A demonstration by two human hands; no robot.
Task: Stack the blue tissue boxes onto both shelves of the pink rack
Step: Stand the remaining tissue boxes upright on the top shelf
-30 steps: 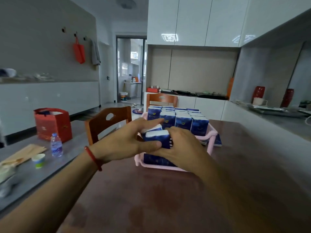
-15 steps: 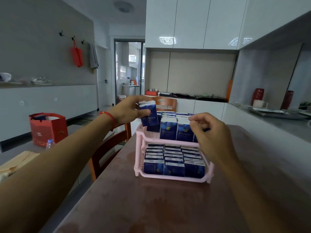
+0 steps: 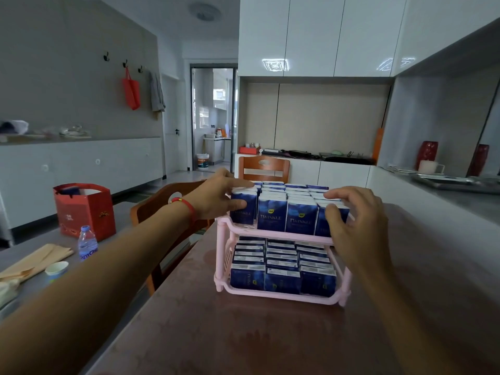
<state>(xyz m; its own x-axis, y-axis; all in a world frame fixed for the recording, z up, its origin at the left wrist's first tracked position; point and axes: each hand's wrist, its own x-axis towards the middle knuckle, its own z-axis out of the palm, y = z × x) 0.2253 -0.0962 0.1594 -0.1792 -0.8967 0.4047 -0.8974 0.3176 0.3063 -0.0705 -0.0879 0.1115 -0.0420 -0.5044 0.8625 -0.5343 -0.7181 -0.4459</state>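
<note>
A pink two-shelf rack (image 3: 273, 231) stands on the brown table. Both shelves are packed with rows of blue tissue boxes, upright on the top shelf (image 3: 272, 215) and in rows on the bottom shelf (image 3: 282, 278). My left hand (image 3: 216, 197) grips the front-left box (image 3: 244, 212) of the top shelf, thumb on its front face and fingers over its top. My right hand (image 3: 354, 217) rests on the front-right box of the top shelf, fingers on its top and thumb on its front, covering most of it.
A wooden chair (image 3: 159, 204) stands left of the rack and another (image 3: 263, 169) behind it. On the grey side table at left are a red gift bag (image 3: 85, 209), a water bottle (image 3: 88, 243) and a paper cup (image 3: 56, 269). A counter runs along the right.
My left hand lowered the box it held above the rack into the front-left spot of the top shelf. My right hand shifted to the front-right box. The camera moved closer and lower.
</note>
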